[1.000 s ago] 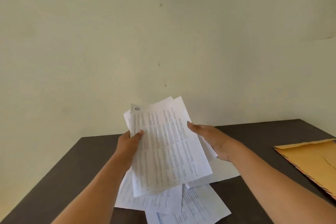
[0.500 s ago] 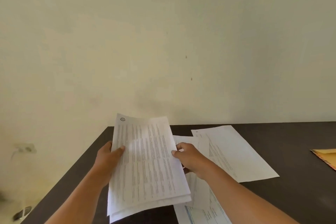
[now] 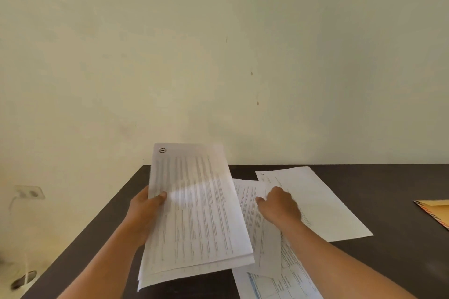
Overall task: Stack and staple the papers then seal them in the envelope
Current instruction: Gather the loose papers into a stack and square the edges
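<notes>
Head view: nearest, under the right forearm, a blue-printed form (image 3: 279, 281) lies flat on the dark table (image 3: 388, 262). Above it the left hand (image 3: 148, 211) grasps the stack of papers (image 3: 201, 213) by its left edge, thumb on top, and holds it tilted off the table. Just right of the stack, the right hand (image 3: 279, 206) rests knuckles-up on a loose sheet (image 3: 250, 204); whether its bent fingers pinch the sheet cannot be told. Beyond that hand lies another sheet (image 3: 315, 201). The envelope (image 3: 435, 211) lies well to the right of both hands. Half a second ago the right hand gripped the stack's right edge; now it has let go, and the left hand carries the stack alone.
</notes>
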